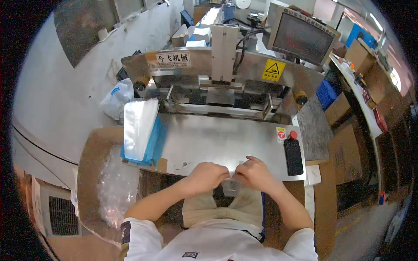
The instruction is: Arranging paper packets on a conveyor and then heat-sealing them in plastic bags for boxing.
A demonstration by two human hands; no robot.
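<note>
My left hand and my right hand meet at the front edge of the metal worktable, above my lap. Both have their fingers closed on a small clear plastic piece, which hangs down between them. It may be a folded box or a pouch; the exact kind is too blurred to tell. A stack of clear plastic sheets leans on a blue holder at the table's left side.
The machine's metal press head stands behind the table. At right lie a black phone and a red stop button. A cardboard box at lower left holds clear plastic pieces. A monitor stands at back right.
</note>
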